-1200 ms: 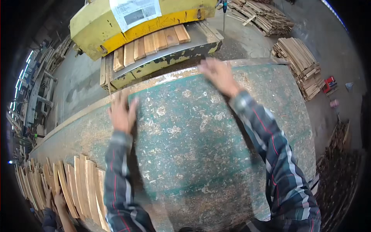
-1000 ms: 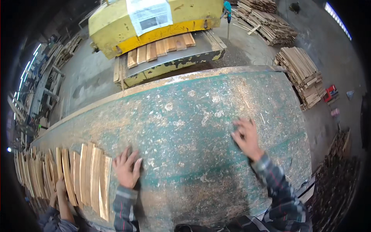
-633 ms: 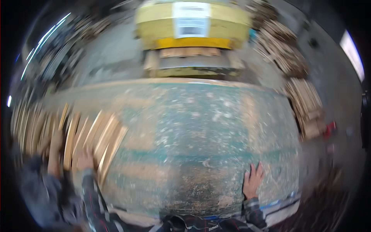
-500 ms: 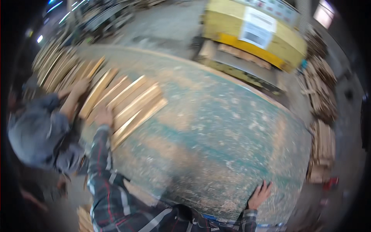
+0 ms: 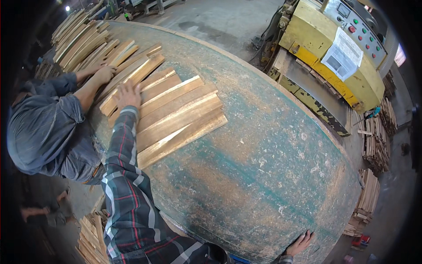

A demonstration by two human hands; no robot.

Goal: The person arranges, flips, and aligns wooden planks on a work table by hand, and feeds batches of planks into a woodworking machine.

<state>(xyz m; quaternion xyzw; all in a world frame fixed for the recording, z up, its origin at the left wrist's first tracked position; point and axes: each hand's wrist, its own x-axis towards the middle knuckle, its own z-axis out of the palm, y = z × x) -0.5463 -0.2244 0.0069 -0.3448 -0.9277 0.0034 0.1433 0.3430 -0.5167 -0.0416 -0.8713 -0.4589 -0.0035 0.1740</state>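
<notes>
My left hand (image 5: 128, 93) lies with fingers spread on the wooden strips (image 5: 178, 112), toward their far left side. Several strips rest side by side on the worn green table (image 5: 272, 163), some with paler edges. Under my palm the strips are partly hidden. My right hand (image 5: 301, 243) rests on the table near its front right edge, fingers stretched out and holding nothing. Just left of my left hand, a co-worker's hand (image 5: 104, 74) touches other strips.
Stacked strips (image 5: 79, 37) fill the table's far left end, beside the co-worker (image 5: 48, 127). A yellow machine (image 5: 334, 53) with a button panel stands beyond the far edge. Wood piles (image 5: 368, 193) stand right of the table; more strips (image 5: 93, 237) lie below left.
The view has turned, so the table and machine appear shifted. My left hand has slid across the strips toward the co-worker's hand. My right hand still rests by the front edge.
</notes>
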